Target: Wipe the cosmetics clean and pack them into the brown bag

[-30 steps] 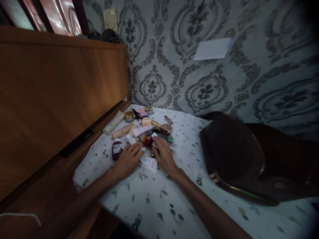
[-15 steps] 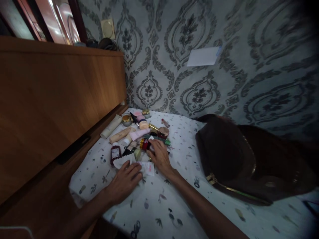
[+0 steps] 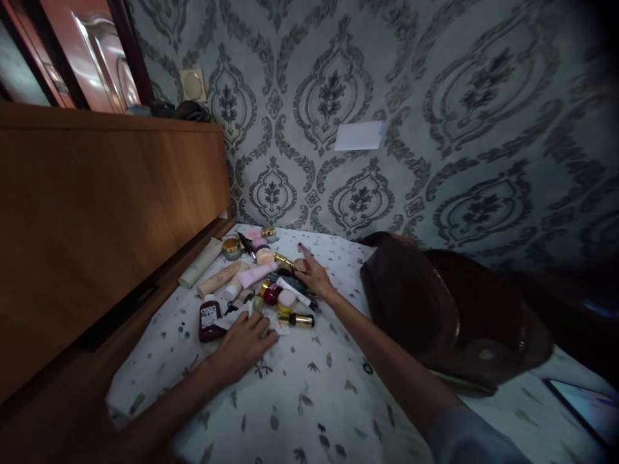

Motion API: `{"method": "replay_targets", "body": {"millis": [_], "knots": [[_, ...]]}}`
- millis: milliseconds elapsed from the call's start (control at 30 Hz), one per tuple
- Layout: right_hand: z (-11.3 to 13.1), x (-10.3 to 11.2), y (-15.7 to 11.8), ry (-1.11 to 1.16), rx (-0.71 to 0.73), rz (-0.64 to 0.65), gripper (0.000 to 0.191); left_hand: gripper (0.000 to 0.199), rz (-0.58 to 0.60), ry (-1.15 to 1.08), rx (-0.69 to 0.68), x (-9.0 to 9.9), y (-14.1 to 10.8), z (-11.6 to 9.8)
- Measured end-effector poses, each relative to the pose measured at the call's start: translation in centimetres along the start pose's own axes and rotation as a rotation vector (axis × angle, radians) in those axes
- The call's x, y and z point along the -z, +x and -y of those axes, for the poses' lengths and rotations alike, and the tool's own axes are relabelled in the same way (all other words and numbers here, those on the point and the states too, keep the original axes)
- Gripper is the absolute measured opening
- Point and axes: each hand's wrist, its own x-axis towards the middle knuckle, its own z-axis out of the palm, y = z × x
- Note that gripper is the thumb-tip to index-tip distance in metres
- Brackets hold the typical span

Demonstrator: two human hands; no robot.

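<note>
Over a white tissue (image 3: 235,320) at the near edge of a pile of cosmetics, my left hand (image 3: 245,343) lies with its fingers stretched out and slightly bent. My right hand (image 3: 315,278) reaches to the pile's right side, its fingers closed round a small round jar with a pinkish lid (image 3: 302,265), partly hidden. Near it are a slim white tube (image 3: 296,294), a red jar with gold lid (image 3: 269,292), a yellow jar with pale lid (image 3: 286,301) and a gold-and-black tube (image 3: 296,320). A dark red bottle (image 3: 209,321) lies left of the tissue.
More tubes lie behind, including a pink tube (image 3: 256,275), a beige tube (image 3: 221,278) and a long pale tube (image 3: 200,262). A dark brown bag (image 3: 416,303) rests at right. A wooden cabinet (image 3: 111,193) borders the left; a screen device (image 3: 587,406) lies far right.
My right hand has moved from the red jar, up and away to the pinkish-lidded jar, uncovering the yellow jar and gold-and-black tube. My left hand stays at the tissue. The camera view has shifted.
</note>
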Motion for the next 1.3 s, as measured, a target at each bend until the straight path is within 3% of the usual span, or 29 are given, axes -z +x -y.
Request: {"method": "replay_targets", "body": {"millis": [167, 333, 500, 700, 933, 1033, 1167, 1300], "knots": [[-1.4, -1.1, 0.6, 0.245, -0.141, -0.04, 0.045, 0.011, 0.028, -0.016, -0.013, -0.4, 2.4, 0.3], [-2.3, -1.1, 0.4, 0.566, -0.287, -0.193, 0.044, 0.019, 0.01, -0.011, -0.001, -1.8, 5.3, 1.1], [-3.3, -0.6, -0.2, 0.905, -0.398, -0.352, 0.055, 0.023, 0.053, -0.033, 0.031, -3.2, 8.7, 2.8], [-4.1, 0.2, -1.5, 1.184, -0.473, -0.469, 0.06, 0.024, 0.067, -0.05, 0.119, -4.6, 12.6, 5.0], [-3.5, 0.4, -2.6, 1.405, -0.482, -0.485, 0.044, 0.023, 0.037, -0.121, 0.232, -6.4, 16.5, 6.7], [-3.2, 0.4, -3.0, 1.476, -0.48, -0.471, 0.034, 0.028, 0.003, -0.166, 0.318, -6.0, 18.1, 7.4], [-2.9, 0.8, -3.4, 1.541, -0.484, -0.463, 0.028, 0.037, -0.06, -0.218, 0.402, -3.9, 18.5, 8.0], [-2.5, 1.2, -3.6, 1.569, -0.491, -0.467, 0.026, 0.04, -0.082, -0.271, 0.291, -1.8, 15.4, 4.6]]}}
